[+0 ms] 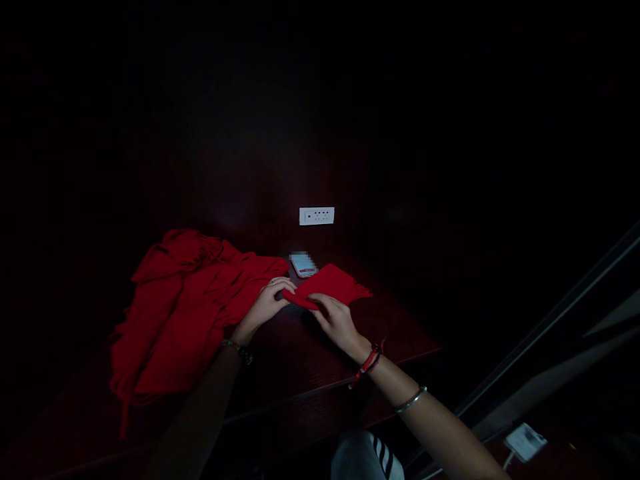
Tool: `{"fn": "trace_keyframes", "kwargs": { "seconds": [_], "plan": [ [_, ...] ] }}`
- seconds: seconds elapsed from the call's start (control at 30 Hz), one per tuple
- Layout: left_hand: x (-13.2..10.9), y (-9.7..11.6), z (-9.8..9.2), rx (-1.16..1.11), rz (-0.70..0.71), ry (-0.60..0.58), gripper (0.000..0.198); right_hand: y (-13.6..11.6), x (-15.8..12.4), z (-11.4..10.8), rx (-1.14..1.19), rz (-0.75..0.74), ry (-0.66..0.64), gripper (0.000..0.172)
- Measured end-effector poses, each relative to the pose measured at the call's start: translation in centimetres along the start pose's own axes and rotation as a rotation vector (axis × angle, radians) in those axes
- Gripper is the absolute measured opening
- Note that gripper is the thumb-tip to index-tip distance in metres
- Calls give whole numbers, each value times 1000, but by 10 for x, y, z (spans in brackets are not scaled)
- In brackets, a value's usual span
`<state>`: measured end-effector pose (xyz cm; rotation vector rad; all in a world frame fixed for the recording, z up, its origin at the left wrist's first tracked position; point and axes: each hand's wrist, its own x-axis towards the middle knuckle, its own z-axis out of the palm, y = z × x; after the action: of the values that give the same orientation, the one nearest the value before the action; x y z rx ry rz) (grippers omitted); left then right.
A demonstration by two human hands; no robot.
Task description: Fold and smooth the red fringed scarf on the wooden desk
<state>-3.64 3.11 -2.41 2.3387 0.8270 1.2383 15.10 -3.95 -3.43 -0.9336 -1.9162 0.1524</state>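
A folded red fringed scarf (333, 283) lies on the dark wooden tabletop (300, 353), its fringe pointing right. My left hand (270, 303), with a ring on one finger, pinches the near left end of its folded edge. Farther right along that same edge, my right hand (337, 321) grips the cloth between thumb and fingers. Left of my hands spreads a large crumpled heap of red fringed scarves (185, 320); how many it holds I cannot tell. Just behind the folded scarf rests a phone-like flat object (303, 264), its face blurred out.
A white socket panel (317, 216) is set in the dark wall behind the table. At the lower right a white box-like item (525, 441) with a cable sits beyond a slanting metal-edged frame (550, 327). My striped-clothed knee (367, 457) shows under the table's front edge. Most surroundings are very dark.
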Motion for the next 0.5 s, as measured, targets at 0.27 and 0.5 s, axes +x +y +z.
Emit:
{"fn": "trace_keyframes", "kwargs": {
  "seconds": [0.27,0.5],
  "plan": [
    [-30,15,-19,518,74,-272,31,12,-14,-12,-30,-50,-170,26],
    [-32,14,-69,375,-28,-18,24,69,6,-59,-194,131,-111,68]
  ]
}}
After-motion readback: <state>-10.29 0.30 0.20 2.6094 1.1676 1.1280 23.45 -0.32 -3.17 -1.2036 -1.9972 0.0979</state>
